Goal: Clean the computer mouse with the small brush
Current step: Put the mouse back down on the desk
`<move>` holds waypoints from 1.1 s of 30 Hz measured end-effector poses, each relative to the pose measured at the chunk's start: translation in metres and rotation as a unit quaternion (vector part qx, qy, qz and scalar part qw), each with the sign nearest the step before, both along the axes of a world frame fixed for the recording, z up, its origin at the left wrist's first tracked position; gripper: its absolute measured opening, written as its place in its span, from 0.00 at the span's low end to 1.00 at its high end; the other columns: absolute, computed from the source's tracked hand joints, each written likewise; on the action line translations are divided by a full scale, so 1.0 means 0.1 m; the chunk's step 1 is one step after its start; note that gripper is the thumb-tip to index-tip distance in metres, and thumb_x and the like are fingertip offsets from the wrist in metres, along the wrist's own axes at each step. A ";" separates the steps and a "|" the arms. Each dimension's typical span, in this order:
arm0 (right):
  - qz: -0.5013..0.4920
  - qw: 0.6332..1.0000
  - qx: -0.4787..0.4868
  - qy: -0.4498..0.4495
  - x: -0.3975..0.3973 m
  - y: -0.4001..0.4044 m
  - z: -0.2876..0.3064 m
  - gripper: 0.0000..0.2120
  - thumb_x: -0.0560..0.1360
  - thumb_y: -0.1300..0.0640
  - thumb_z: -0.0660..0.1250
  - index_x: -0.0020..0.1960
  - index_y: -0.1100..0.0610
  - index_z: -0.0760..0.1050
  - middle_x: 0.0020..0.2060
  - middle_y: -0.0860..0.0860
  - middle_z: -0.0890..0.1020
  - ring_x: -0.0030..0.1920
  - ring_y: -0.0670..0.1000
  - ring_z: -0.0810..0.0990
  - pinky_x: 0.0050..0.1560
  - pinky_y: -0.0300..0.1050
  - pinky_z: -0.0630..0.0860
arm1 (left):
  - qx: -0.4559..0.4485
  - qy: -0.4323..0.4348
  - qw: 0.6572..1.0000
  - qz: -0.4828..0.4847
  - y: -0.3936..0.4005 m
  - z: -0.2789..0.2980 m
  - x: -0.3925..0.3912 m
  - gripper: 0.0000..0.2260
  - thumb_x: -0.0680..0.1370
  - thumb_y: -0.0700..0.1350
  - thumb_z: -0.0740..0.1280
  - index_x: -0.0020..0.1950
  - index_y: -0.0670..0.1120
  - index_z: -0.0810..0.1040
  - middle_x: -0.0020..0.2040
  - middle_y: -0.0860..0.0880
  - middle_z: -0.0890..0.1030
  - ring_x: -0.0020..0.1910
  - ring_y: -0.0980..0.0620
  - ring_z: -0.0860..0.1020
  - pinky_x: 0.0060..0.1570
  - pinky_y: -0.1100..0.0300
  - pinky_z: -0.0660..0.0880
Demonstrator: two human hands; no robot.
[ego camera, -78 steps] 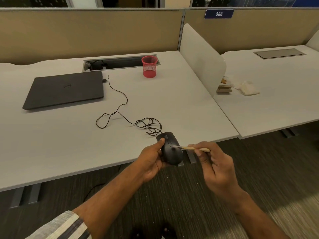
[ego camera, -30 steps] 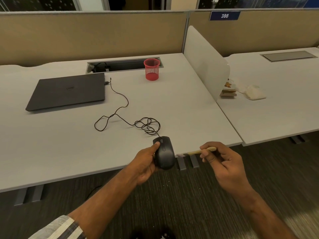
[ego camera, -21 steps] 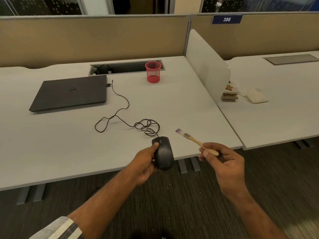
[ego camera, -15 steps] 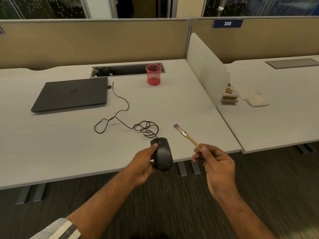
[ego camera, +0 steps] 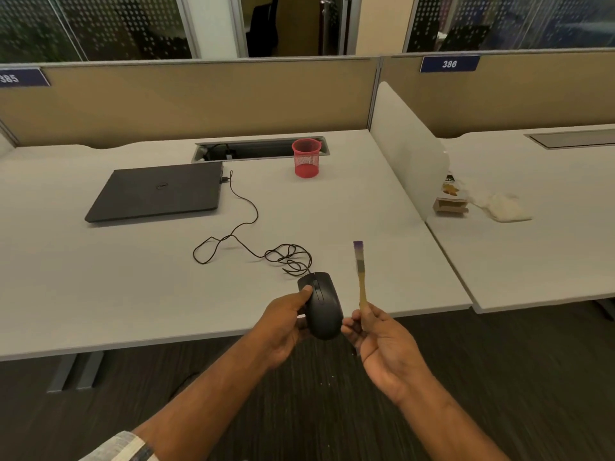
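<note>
A black wired computer mouse (ego camera: 322, 306) is held over the front edge of the grey desk (ego camera: 133, 277), top side up. My left hand (ego camera: 283, 322) grips it from the left, thumb on its front. Its black cable (ego camera: 246, 241) loops across the desk to the closed black laptop (ego camera: 156, 194). My right hand (ego camera: 387, 341) pinches the wooden handle of a small brush (ego camera: 360, 274). The brush stands nearly upright, purple bristles on top, just right of the mouse and apart from it.
A red mesh pen cup (ego camera: 306, 158) stands at the back by an open cable tray (ego camera: 253, 149). A white divider panel (ego camera: 409, 151) separates the neighbouring desk, where a small carton (ego camera: 451, 196) and a white crumpled bag (ego camera: 502, 207) lie. Dark carpet lies below my arms.
The brush left the mouse and swung from pointing left to standing nearly upright. My right hand came closer to the mouse. My left hand has kept its grip on the mouse.
</note>
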State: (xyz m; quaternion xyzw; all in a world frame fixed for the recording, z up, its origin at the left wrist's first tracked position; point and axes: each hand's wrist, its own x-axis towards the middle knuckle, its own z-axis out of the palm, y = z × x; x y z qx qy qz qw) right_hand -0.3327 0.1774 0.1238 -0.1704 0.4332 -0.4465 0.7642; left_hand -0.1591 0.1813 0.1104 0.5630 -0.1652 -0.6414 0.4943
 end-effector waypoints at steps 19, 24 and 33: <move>0.116 0.989 -0.005 0.094 0.18 -0.39 -0.09 0.06 0.80 0.58 0.64 0.56 0.56 0.76 0.61 0.60 0.76 0.59 0.64 0.77 0.52 0.58 0.78 | -0.012 -0.084 0.996 -0.033 -0.24 -0.07 -0.04 0.14 0.85 0.48 0.63 0.63 0.40 0.79 0.59 0.41 0.84 0.57 0.44 0.83 0.54 0.55 0.81; 0.086 0.991 0.005 0.102 0.32 -0.53 -0.12 0.04 0.80 0.59 0.64 0.53 0.56 0.76 0.59 0.61 0.77 0.58 0.64 0.77 0.44 0.55 0.79 | -0.020 -0.350 0.934 -0.063 -0.45 -0.18 0.13 0.16 0.84 0.54 0.61 0.65 0.47 0.78 0.65 0.45 0.82 0.59 0.50 0.79 0.59 0.55 0.75; 0.030 0.988 0.014 0.151 0.65 -1.05 -0.27 0.03 0.81 0.60 0.62 0.52 0.57 0.75 0.58 0.62 0.77 0.54 0.63 0.78 0.42 0.54 0.80 | -0.075 -0.672 0.697 -0.239 -0.97 -0.76 1.01 0.31 0.83 0.64 0.54 0.82 0.50 0.58 0.85 0.50 0.54 0.84 0.48 0.51 0.81 0.50 0.51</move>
